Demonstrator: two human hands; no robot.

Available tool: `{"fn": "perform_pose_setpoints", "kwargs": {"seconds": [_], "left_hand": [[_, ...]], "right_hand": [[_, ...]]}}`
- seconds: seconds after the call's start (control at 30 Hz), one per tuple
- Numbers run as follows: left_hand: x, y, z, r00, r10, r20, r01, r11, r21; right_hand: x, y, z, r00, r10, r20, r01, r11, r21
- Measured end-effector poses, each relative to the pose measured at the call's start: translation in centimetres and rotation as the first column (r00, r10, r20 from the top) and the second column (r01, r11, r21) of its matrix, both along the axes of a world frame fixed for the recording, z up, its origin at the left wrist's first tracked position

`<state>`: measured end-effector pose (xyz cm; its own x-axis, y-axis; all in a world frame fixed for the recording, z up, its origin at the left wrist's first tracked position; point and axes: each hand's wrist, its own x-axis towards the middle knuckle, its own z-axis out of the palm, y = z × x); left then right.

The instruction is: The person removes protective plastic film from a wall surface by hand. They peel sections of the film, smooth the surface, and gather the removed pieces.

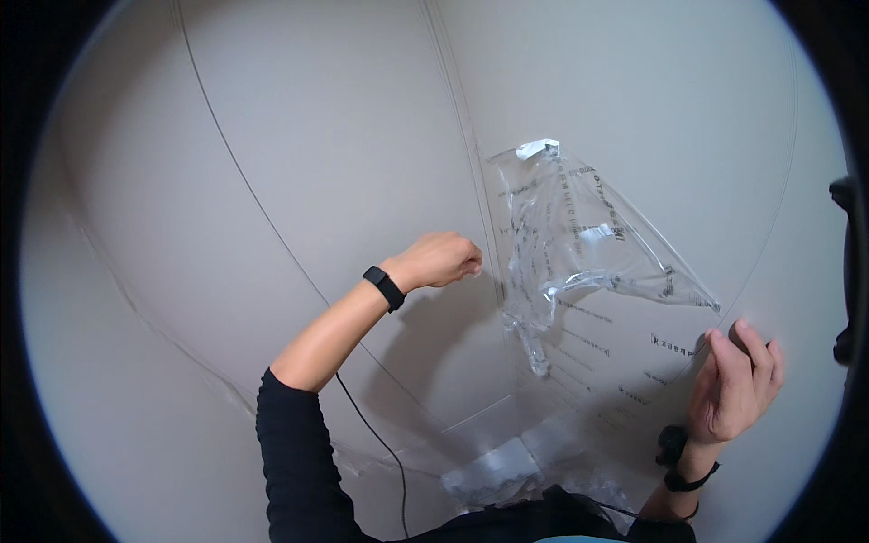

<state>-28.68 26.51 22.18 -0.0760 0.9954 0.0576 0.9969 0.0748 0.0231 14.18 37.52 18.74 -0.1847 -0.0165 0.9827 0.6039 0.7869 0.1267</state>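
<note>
A sheet of clear printed plastic film (577, 217) hangs crumpled on the pale wall panel to the right of a corner. Its top is bunched near a small white patch, and one twisted point stretches down to the right. My left hand (445, 259), with a black band at the wrist, is left of the film with its fingers curled. A tiny pale spot shows at its fingertips; whether it is film or a nail is unclear. Below the film's right point, my right hand (733, 380) has its fingers apart near the wall, with nothing visible in them.
Pale panels (326, 136) with thin vertical seams meet at the corner (468, 129). More printed clear film (584, 332) lies along the lower right panel. Crumpled film (502, 468) gathers at the bottom. A thin black cable (380, 434) hangs beside my left arm. A dark fixture (842, 271) stands at the right rim.
</note>
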Motion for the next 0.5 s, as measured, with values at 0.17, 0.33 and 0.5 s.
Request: {"fn": "perform_pose_setpoints", "kwargs": {"seconds": [0.17, 0.33, 0.5], "left_hand": [[0.1, 1.4, -1.5, 0.970, 0.196, -0.142, -0.182, 0.978, 0.105], [-3.9, 2.9, -4.7, 0.994, 0.042, -0.102, 0.001, 0.920, 0.391], [-2.4, 5.8, 2.9, 0.958, 0.259, 0.120, -0.283, 0.808, 0.517]], "right_hand": [[0.4, -0.2, 0.4, 0.998, 0.028, 0.065, -0.028, 1.000, -0.004], [0.2, 0.0, 0.1, 0.999, 0.024, 0.044, -0.024, 1.000, 0.008], [0.0, -0.1, -0.1, 0.999, -0.030, 0.023, 0.030, 1.000, 0.002]]}}
